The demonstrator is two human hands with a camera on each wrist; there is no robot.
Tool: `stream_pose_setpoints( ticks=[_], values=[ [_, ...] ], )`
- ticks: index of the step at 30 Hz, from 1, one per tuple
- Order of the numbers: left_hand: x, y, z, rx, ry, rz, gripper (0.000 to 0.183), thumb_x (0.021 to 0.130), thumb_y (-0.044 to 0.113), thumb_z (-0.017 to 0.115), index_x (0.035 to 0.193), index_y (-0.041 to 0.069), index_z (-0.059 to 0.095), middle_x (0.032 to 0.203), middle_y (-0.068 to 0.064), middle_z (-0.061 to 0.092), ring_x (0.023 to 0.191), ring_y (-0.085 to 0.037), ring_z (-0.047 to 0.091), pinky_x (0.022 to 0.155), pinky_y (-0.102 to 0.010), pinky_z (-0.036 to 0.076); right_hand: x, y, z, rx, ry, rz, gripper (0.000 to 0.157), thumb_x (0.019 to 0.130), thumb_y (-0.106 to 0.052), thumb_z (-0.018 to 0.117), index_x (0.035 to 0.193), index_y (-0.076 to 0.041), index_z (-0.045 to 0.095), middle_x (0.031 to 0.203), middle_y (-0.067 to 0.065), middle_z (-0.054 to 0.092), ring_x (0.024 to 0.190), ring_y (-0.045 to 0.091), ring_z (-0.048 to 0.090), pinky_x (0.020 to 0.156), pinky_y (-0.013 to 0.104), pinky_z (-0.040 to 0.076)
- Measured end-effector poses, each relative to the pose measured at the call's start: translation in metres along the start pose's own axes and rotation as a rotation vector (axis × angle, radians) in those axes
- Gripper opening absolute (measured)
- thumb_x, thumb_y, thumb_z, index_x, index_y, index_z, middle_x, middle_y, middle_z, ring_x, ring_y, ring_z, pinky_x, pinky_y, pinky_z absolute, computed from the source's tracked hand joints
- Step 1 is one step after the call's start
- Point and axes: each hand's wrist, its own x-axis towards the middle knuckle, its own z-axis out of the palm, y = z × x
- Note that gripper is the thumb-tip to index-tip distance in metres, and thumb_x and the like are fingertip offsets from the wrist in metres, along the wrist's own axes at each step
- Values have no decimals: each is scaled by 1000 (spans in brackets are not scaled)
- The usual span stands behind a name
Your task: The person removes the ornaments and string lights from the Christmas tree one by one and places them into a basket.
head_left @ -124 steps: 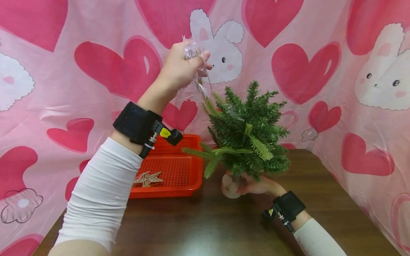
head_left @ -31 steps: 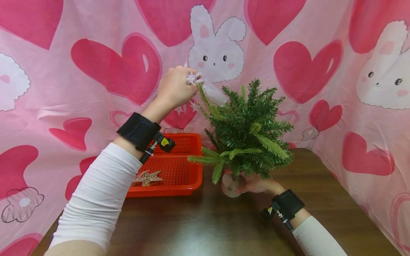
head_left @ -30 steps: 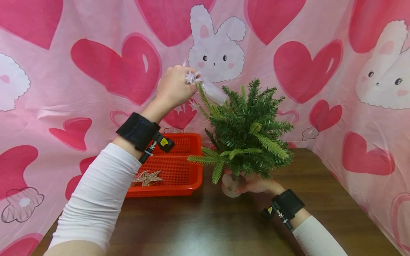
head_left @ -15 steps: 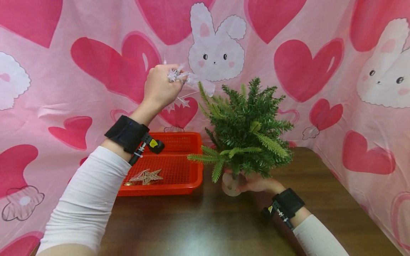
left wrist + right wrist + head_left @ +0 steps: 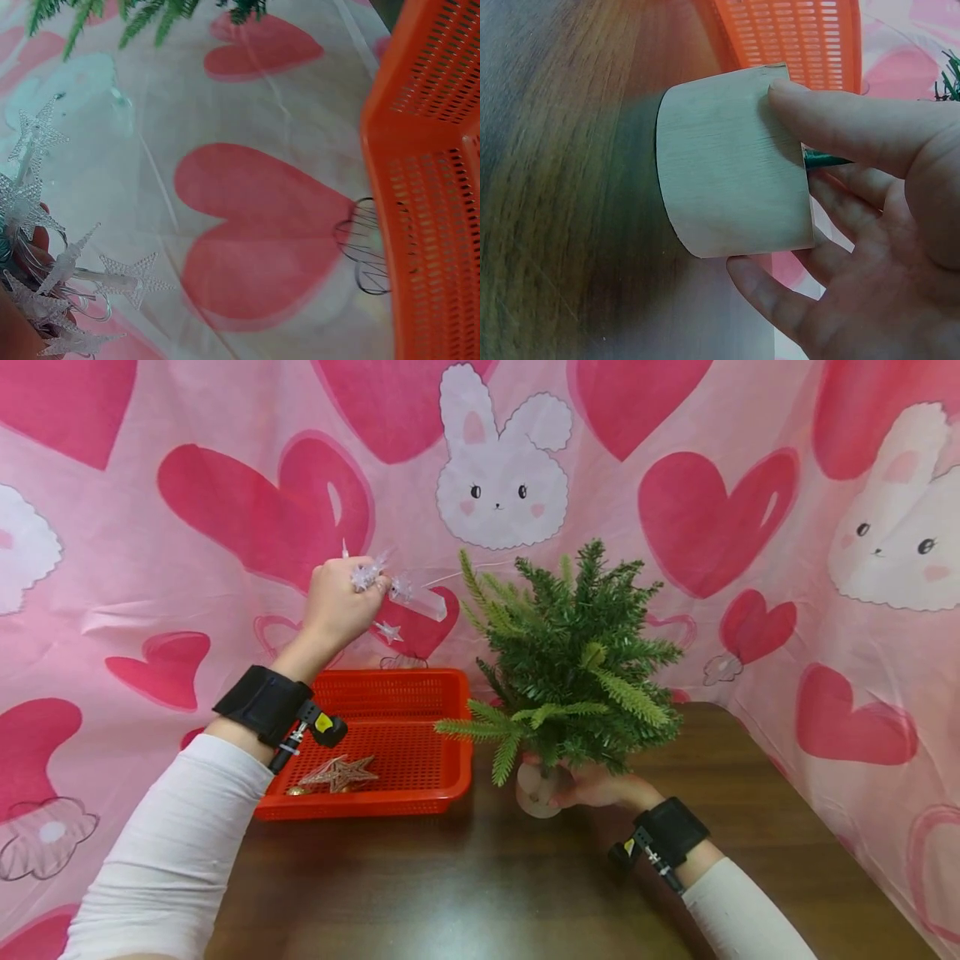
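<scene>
Above the basket's back edge in the head view, my left hand (image 5: 337, 602) grips a bunch of clear star string lights (image 5: 367, 577). One thin strand stretches right from the bunch to the small artificial Christmas tree (image 5: 592, 668). Several plastic stars (image 5: 135, 279) stick out past the fingers in the left wrist view. Low on the tree, my right hand (image 5: 596, 787) holds its pale round base (image 5: 536, 793), partly hidden under the branches. Up close in the right wrist view, the thumb lies on top of the base (image 5: 727, 165) and the fingers reach around and under it.
An orange plastic basket (image 5: 457, 752) stands left of the tree. Inside lie a glittery gold star (image 5: 345, 773) and a small gold ball (image 5: 297, 791). Behind the brown wooden table (image 5: 487, 893) hangs a pink cloth (image 5: 585, 493) with hearts and rabbits.
My left hand has moved left and down, away from the tree, carrying the string lights and drawing the thin strand out. The right hand keeps its grip on the base.
</scene>
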Motion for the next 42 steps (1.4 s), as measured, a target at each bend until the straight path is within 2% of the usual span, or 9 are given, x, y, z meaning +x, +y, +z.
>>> stream_pose_setpoints(
  ticks=[7, 11, 18, 22, 25, 28, 32, 40, 42],
  values=[
    [-13, -23, 2, 9, -35, 7, 32, 92, 15, 58, 62, 9, 49, 52, 1, 36, 51, -19, 37, 49, -29, 28, 0, 1, 0, 14, -6, 13, 83, 90, -33, 70, 148, 11, 30, 153, 32, 32, 140, 45, 34, 111, 58, 33],
    [-25, -38, 6, 60, -86, 8, 26, 91, 16, 60, 67, 7, 57, 55, -3, 46, 54, -20, 43, 52, -31, 33, 0, 0, -1, -12, -8, 24, 87, 90, -37, 70, 148, 13, 29, 152, 34, 32, 139, 47, 35, 109, 58, 35],
    [-45, -59, 15, 180, -282, -25, 18, 92, 20, 57, 84, 9, 68, 69, -7, 62, 64, -23, 54, 58, -34, 40, -1, -1, -1, -4, -20, 42, 85, 91, -34, 68, 149, 13, 27, 153, 34, 31, 140, 46, 35, 109, 57, 36],
    [-52, -66, 19, 204, -334, -26, 17, 92, 19, 57, 87, 10, 70, 66, -5, 60, 66, -25, 55, 61, -36, 41, -2, -2, -1, 3, -18, 50, 84, 90, -33, 69, 149, 11, 29, 151, 32, 36, 136, 42, 41, 107, 53, 39],
    [-57, -71, 23, 214, -367, -6, 16, 91, 17, 58, 80, 10, 66, 63, -3, 56, 64, -24, 54, 62, -36, 41, -2, -2, -1, 5, -12, 28, 82, 90, -32, 69, 149, 10, 30, 151, 31, 37, 133, 40, 42, 106, 51, 39],
    [-64, -76, 27, 210, -424, -8, 16, 92, 16, 59, 77, 11, 62, 63, -2, 53, 62, -22, 52, 61, -35, 40, -1, -1, -1, 11, 0, -8, 78, 91, -29, 69, 149, 7, 32, 153, 29, 35, 136, 39, 39, 107, 52, 36],
    [-72, -81, 32, 203, -482, -27, 11, 92, 16, 61, 84, 10, 65, 67, -2, 58, 66, -21, 55, 64, -37, 43, 1, 2, 0, 19, 12, -38, 76, 90, -26, 70, 149, 4, 33, 154, 26, 33, 139, 39, 35, 110, 54, 32],
    [-81, -86, 37, 173, -492, -26, 9, 92, 17, 63, 86, 11, 65, 67, -2, 57, 64, -19, 54, 63, -35, 44, 1, 2, 0, 20, 5, -21, 78, 91, -26, 69, 148, 10, 31, 155, 32, 29, 141, 46, 30, 110, 59, 32],
    [-82, -88, 38, 169, -518, -13, 9, 92, 17, 63, 87, 10, 65, 69, -2, 60, 67, -21, 59, 65, -39, 47, 1, 2, 0, 11, 5, -13, 78, 91, -27, 69, 148, 9, 32, 155, 31, 30, 140, 45, 33, 109, 57, 33]
  ],
)
